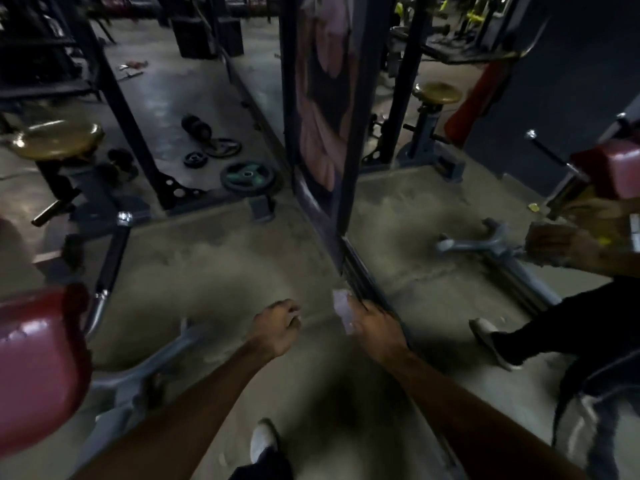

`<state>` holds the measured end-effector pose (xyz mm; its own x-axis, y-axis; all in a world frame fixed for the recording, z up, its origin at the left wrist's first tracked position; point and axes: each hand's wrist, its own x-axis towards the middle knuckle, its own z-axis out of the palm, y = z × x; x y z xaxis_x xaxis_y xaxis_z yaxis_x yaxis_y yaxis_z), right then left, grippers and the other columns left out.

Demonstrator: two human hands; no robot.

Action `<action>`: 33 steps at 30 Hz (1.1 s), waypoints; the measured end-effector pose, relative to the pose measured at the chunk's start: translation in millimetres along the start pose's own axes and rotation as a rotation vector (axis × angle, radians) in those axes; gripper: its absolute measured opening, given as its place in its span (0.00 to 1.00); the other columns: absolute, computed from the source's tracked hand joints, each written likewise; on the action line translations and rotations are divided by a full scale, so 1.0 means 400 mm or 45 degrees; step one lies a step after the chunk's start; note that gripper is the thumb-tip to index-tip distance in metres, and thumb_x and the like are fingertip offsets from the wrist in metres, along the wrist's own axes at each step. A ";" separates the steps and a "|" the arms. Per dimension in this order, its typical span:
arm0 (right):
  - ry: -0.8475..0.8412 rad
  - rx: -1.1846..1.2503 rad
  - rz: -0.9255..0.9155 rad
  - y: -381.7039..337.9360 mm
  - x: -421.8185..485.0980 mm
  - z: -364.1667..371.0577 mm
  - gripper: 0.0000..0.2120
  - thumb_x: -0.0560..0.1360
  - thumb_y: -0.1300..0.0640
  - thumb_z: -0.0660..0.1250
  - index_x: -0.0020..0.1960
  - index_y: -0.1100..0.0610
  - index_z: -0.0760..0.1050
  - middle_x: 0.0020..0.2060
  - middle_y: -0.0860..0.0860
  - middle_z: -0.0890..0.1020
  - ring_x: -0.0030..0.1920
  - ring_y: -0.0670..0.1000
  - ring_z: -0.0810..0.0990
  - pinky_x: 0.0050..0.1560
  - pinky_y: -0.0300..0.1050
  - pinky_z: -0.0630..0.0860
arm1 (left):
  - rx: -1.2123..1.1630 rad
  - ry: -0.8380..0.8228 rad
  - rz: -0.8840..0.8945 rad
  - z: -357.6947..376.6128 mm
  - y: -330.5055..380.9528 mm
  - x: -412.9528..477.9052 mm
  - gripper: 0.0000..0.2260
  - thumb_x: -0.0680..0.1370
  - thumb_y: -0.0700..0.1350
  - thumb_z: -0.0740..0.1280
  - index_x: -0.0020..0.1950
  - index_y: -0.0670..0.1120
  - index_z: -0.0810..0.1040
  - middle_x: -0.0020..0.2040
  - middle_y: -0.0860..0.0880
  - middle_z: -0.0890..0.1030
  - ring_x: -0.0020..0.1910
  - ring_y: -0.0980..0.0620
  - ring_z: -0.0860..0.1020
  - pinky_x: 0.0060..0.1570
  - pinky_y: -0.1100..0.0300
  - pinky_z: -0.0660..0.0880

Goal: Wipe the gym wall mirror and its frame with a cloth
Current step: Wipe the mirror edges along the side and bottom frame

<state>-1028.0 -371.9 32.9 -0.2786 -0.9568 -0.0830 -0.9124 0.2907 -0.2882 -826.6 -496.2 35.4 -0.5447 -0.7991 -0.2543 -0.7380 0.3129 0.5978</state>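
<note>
Just past your white shoe (264, 439), your right hand (375, 329) grips the pale cloth (341, 311) against the mirror frame (357, 271) right at its fingertips, and your left hand (277, 329) beside it is fisted, holding nothing.

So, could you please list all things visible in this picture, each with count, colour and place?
mirror frame: one, dark, centre, running downward
mirror: one, reflective, right of the frame
cloth: one, pale, against the frame's low end
weight plates: three, one green, two dark, floor upper left
stool: one, golden seat, left
pad: one, red, lower left
shoe: one, white, bottom centre
left hand: one, fingers curled, holds nothing, left of the cloth
right hand: one, grips the cloth at the frame
</note>
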 end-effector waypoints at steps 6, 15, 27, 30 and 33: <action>0.213 0.025 0.160 -0.048 0.388 -0.177 0.20 0.81 0.39 0.57 0.71 0.41 0.65 0.60 0.45 0.79 0.56 0.49 0.80 0.54 0.52 0.79 | 0.083 0.059 0.212 -0.260 0.068 0.358 0.09 0.81 0.48 0.65 0.58 0.48 0.80 0.57 0.46 0.83 0.57 0.41 0.81 0.54 0.53 0.76; 0.818 -0.164 0.219 0.034 0.874 -0.654 0.21 0.81 0.54 0.65 0.72 0.59 0.71 0.59 0.57 0.79 0.51 0.58 0.81 0.43 0.49 0.75 | 0.101 0.329 0.740 -0.669 0.419 0.940 0.14 0.81 0.50 0.65 0.66 0.51 0.78 0.61 0.50 0.82 0.59 0.46 0.80 0.58 0.54 0.76; 1.621 -0.488 0.100 -0.092 1.337 -1.473 0.25 0.79 0.51 0.69 0.73 0.56 0.71 0.58 0.55 0.76 0.52 0.55 0.78 0.39 0.47 0.73 | -0.065 0.934 1.505 -1.352 1.059 1.387 0.15 0.79 0.46 0.62 0.64 0.46 0.80 0.62 0.47 0.82 0.60 0.46 0.80 0.60 0.51 0.76; 1.750 -0.612 0.112 -0.143 1.364 -1.643 0.24 0.80 0.49 0.68 0.73 0.53 0.70 0.56 0.52 0.74 0.49 0.53 0.77 0.37 0.44 0.66 | -0.169 1.076 1.623 -1.473 1.215 1.412 0.20 0.77 0.50 0.60 0.66 0.46 0.79 0.63 0.47 0.81 0.61 0.44 0.79 0.63 0.47 0.75; 1.905 -0.688 0.182 -0.190 1.369 -1.787 0.22 0.80 0.47 0.67 0.72 0.51 0.70 0.57 0.51 0.74 0.48 0.53 0.77 0.39 0.46 0.67 | -0.231 1.171 1.740 -1.572 1.358 1.423 0.22 0.75 0.50 0.60 0.66 0.46 0.78 0.63 0.46 0.81 0.61 0.42 0.79 0.62 0.48 0.74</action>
<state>-1325.6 -914.6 691.3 -0.1002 -0.1514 0.9834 -0.7579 0.6519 0.0231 -1286.9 -1103.9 693.5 -0.2584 -0.0389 0.9653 0.1455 0.9862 0.0787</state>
